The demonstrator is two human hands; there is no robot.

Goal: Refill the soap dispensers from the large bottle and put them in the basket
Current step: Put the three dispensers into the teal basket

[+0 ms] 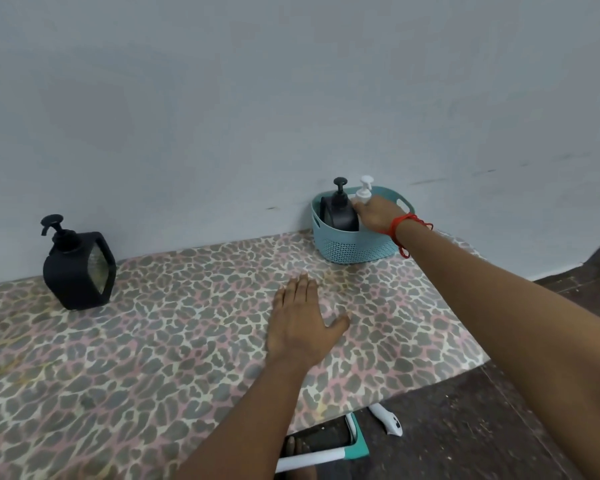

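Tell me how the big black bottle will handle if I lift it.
The black bottle looks bulky, so it is probably heavy if full; its fill level can't be seen. The side handle should give a firm grip. Its broad base likely resists tipping.

Tabletop (153,358): a leopard-spot print is recorded, grey blotches on cream with pink tinges. The large bottle (73,271) is noted as matt black with a black pump and one pale, translucent side panel. Basket (357,247): teal, the lower wall patterned with small perforations. One black dispenser (340,209) and one white dispenser (364,192) are logged. A red thread bracelet (400,230) is seen at the wrist of the right hand (374,216). Wall (291,81): pale blue-grey, faintly scuffed. Floor (482,427): dark brown, speckled.
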